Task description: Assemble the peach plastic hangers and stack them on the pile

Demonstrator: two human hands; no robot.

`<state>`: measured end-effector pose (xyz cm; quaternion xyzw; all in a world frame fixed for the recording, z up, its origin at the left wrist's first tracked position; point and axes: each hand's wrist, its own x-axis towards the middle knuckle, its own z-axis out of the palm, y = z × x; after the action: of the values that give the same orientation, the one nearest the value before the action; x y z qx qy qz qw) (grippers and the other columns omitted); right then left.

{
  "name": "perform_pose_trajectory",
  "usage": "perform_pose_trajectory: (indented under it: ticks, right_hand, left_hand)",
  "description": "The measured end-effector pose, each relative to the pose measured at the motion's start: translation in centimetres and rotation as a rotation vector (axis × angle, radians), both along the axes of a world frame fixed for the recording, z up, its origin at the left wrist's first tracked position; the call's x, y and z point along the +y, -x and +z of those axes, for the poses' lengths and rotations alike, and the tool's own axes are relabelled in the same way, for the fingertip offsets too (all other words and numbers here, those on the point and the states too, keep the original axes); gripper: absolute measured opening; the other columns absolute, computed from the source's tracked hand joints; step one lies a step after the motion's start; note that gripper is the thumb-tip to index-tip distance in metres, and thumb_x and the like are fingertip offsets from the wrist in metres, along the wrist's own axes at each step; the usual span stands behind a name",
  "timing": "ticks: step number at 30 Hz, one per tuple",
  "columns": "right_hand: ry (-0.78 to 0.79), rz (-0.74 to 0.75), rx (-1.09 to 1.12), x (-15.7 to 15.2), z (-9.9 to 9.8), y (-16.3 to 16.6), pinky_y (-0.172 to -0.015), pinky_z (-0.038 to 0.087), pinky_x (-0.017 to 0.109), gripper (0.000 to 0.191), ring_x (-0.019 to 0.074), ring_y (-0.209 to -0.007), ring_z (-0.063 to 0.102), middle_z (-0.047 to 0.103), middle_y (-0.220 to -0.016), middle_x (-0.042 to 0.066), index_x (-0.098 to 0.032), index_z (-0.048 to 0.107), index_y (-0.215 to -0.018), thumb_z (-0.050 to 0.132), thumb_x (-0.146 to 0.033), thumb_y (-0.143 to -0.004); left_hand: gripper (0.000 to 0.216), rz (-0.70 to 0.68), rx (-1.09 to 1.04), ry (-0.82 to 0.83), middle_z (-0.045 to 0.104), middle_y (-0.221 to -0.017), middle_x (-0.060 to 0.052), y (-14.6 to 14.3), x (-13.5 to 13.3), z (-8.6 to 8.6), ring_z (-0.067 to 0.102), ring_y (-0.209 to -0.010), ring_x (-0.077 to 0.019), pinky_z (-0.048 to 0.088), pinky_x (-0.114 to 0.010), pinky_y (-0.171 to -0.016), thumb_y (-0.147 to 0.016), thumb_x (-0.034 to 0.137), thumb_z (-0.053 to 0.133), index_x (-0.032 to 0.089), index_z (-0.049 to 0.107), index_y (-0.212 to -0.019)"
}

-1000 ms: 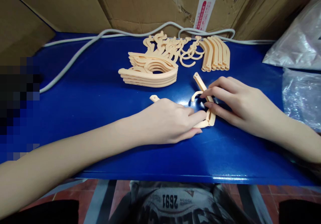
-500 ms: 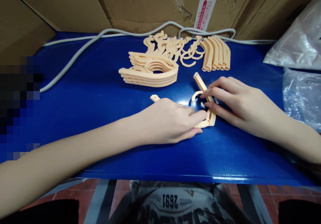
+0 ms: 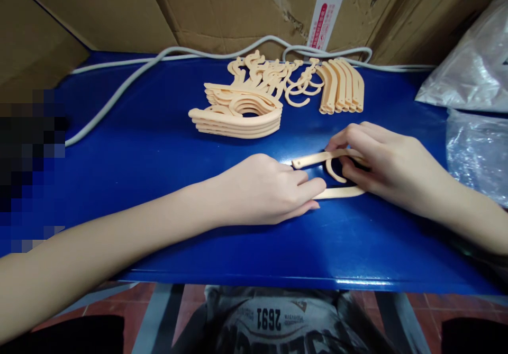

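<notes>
Between my hands lies a beige plastic folding hanger (image 3: 339, 192), low over the blue table. My left hand (image 3: 273, 192) has its fingers closed on the lower arm of it and covers that arm's left end. With its fingers pinched, my right hand (image 3: 381, 158) grips the right side, where the upper arm and hook meet; the joint is hidden behind the fingers. The upper arm's holed end points left, close to my left knuckles. The curved hook (image 3: 335, 171) hangs between the two arms.
Behind my hands sit a stack of folded hangers (image 3: 238, 126), a pile of loose hooks (image 3: 262, 71) and a row of hanger arms (image 3: 343, 87). A white cable (image 3: 130, 87) runs along the back by cardboard boxes (image 3: 238, 10). Clear plastic bags (image 3: 472, 153) lie at right.
The upper arm of the hanger has swung down to the left, from steeply upright to nearly level above the lower arm. The hook turned with it. My left hand stayed almost still.
</notes>
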<state>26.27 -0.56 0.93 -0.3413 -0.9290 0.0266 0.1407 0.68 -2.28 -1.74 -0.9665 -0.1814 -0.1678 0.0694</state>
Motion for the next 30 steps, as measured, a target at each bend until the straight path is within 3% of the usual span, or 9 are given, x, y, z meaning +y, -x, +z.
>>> perform_pose_trajectory:
  ticks: [4, 10, 16, 19, 22, 26, 30]
  right_hand:
    - [0.002, -0.025, 0.012, 0.3, -0.1, -0.3, -0.070, 0.050, 0.034, 0.016, 0.0240, -0.089, 0.068, 0.070, -0.102, 0.008, -0.022, 0.061, -0.107, 0.048, -0.020, -0.097]
    - [0.034, -0.041, -0.032, 0.4, 0.1, -0.4, -0.077, 0.052, 0.038, 0.020, 0.0269, -0.097, 0.067, 0.071, -0.106, 0.010, -0.022, 0.063, -0.109, 0.045, -0.023, -0.101]
    - [-0.039, 0.055, 0.029, -0.2, 0.7, 0.4, -0.078, 0.049, 0.036, 0.018, 0.0232, -0.092, 0.063, 0.069, -0.101, 0.009, -0.019, 0.064, -0.103, 0.050, -0.031, -0.104]
    - [-0.042, 0.156, -0.003, -1.0, 0.8, 0.9, -0.072, 0.047, 0.034, 0.027, 0.0206, -0.081, 0.062, 0.068, -0.091, 0.007, -0.018, 0.067, -0.101, 0.052, -0.040, -0.105]
    - [0.004, 0.228, -0.029, -1.7, 0.5, 1.3, -0.076, 0.049, 0.034, 0.034, 0.0209, -0.086, 0.066, 0.071, -0.098, 0.009, -0.018, 0.070, -0.105, 0.055, -0.048, -0.103]
    - [0.035, 0.243, -0.022, -2.1, 0.1, 1.6, -0.086, 0.050, 0.034, 0.025, 0.0211, -0.096, 0.068, 0.072, -0.100, 0.009, -0.017, 0.071, -0.106, 0.052, -0.033, -0.106]
    - [-0.049, 0.235, -0.035, -2.4, 0.0, 2.0, -0.082, 0.049, 0.033, 0.026, 0.0191, -0.080, 0.065, 0.070, -0.088, 0.007, -0.015, 0.068, -0.097, 0.048, -0.028, -0.107]
  left_hand:
    - [0.033, 0.003, -0.003, -0.026, 0.075, -0.082, 0.002, 0.1, 0.3, 0.0, 0.072, -0.066, -0.0177, 0.036, -0.034, -0.047, -0.111, 0.031, 0.041, 0.017, 0.071, -0.110]
    - [0.026, 0.031, -0.075, -0.051, 0.072, -0.075, 0.004, 0.1, 0.2, 0.2, 0.069, -0.062, -0.0161, 0.038, -0.032, -0.050, -0.108, 0.029, 0.049, 0.019, 0.068, -0.092]
    - [0.025, 0.091, -0.082, -0.115, 0.074, -0.077, 0.002, 0.1, 0.1, 0.8, 0.070, -0.064, -0.0156, 0.037, -0.031, -0.051, -0.107, 0.033, 0.053, 0.019, 0.066, -0.090]
    - [0.031, 0.207, -0.124, -0.157, 0.073, -0.075, 0.001, 0.2, -0.1, 1.6, 0.070, -0.066, -0.0160, 0.036, -0.031, -0.052, -0.108, 0.035, 0.049, 0.019, 0.066, -0.088]
    - [0.037, 0.398, -0.165, -0.140, 0.074, -0.077, 0.000, 0.6, -0.1, 2.5, 0.070, -0.073, -0.0167, 0.037, -0.031, -0.055, -0.110, 0.033, 0.040, 0.021, 0.067, -0.089]
    - [0.039, 0.586, -0.255, -0.106, 0.074, -0.090, -0.004, 1.3, 0.8, 3.6, 0.067, -0.093, -0.0204, 0.046, -0.033, -0.070, -0.111, 0.034, 0.034, 0.022, 0.067, -0.093]
    - [0.032, 0.631, -0.335, -0.085, 0.070, -0.115, -0.009, 2.3, 2.8, 3.7, 0.056, -0.115, -0.0278, 0.045, -0.043, -0.098, -0.109, 0.038, 0.041, 0.019, 0.066, -0.107]
